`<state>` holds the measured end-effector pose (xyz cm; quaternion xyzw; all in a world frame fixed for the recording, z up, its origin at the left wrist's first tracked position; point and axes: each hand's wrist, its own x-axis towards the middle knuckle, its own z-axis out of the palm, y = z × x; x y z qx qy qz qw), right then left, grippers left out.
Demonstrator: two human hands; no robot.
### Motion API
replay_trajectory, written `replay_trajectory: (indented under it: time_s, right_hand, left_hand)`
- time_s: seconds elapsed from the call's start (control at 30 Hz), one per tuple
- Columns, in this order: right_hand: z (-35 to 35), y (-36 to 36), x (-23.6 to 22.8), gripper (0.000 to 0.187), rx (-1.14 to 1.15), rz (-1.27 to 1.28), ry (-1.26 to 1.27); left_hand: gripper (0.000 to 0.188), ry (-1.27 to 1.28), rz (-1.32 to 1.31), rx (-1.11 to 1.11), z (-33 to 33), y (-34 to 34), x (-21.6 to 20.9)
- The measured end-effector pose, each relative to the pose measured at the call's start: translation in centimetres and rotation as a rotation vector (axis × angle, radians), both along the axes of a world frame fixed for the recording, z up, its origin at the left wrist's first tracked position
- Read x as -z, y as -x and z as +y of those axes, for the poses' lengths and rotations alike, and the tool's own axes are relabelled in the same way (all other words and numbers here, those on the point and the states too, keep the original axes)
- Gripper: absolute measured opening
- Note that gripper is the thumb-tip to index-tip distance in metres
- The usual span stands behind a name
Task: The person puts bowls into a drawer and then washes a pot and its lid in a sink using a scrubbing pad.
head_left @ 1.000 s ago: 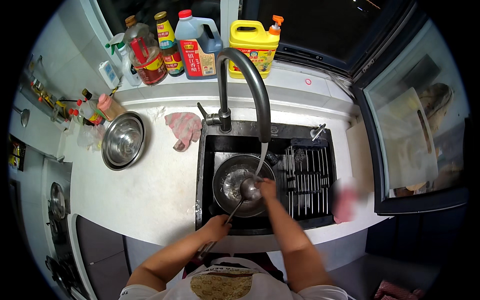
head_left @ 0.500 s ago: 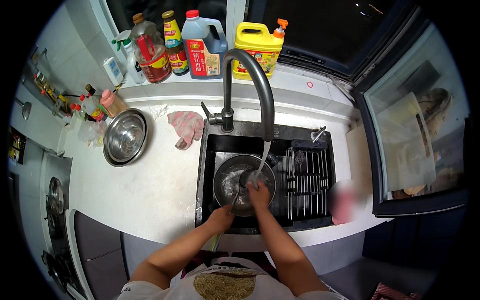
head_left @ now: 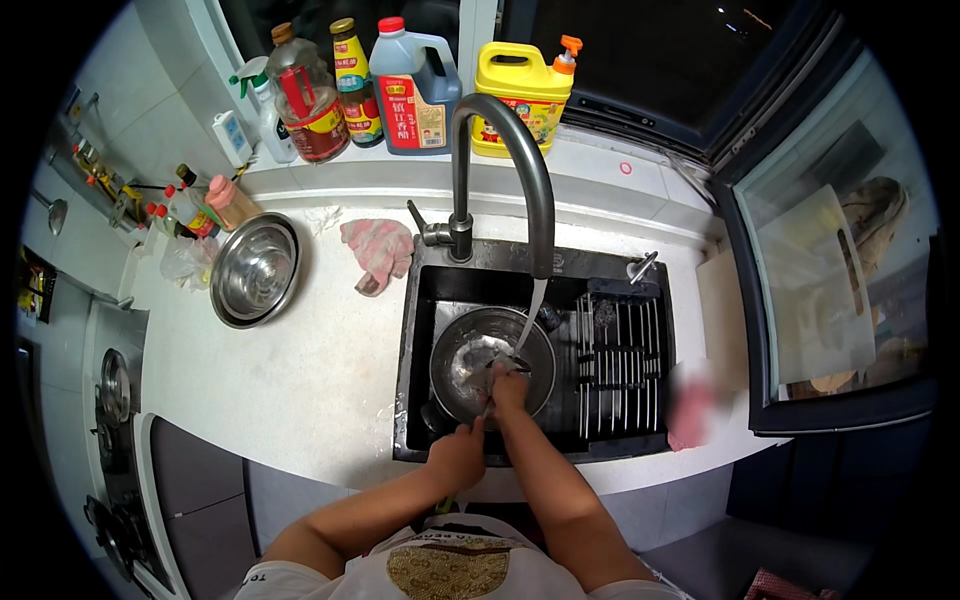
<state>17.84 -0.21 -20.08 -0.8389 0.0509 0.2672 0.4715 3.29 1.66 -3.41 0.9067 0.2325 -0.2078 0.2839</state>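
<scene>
In the black sink a metal bowl holds water, and a stream falls into it from the grey tap. My left hand, at the sink's front edge, is closed round the handle of a long-handled utensil; its green end shows below my wrist. Over the bowl, my right hand is closed on a pale greyish scrubber or cloth, held against the utensil's dark head under the stream. My fingers hide most of both.
A slatted drying rack fills the sink's right side. On the counter to the left stand a steel basin and a pink cloth. Several bottles and a yellow jug line the sill. An open window juts in at right.
My left hand has moved right and slightly down, and the utensil's head has shifted right under my right hand. The view has also shifted slightly.
</scene>
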Motion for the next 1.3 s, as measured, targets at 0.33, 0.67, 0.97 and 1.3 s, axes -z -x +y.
replay_trajectory:
  time_s: [0.33, 0.67, 0.97, 1.3]
  right_hand:
    - [-0.5, -0.4, -3.9, 0.027, 0.022, 0.181, -0.141]
    - [-2.1, -2.9, -5.5, 0.029, -0.058, 0.181, -0.021]
    - [-1.7, -4.2, -5.9, 0.027, -0.578, -0.339, -0.048]
    - [-2.3, -3.3, -2.8, 0.027, -0.371, -0.039, -0.093]
  left_hand:
    - [0.053, 0.977, -0.009, -0.649, 2.3, -0.6, 1.2]
    - [0.052, 0.652, 0.008, -0.428, 4.2, 0.2, -1.7]
    - [0.053, 0.338, -0.410, -0.061, 3.9, 3.4, 2.0]
    - [0.054, 0.907, -0.083, -0.609, 4.3, 1.9, -1.2]
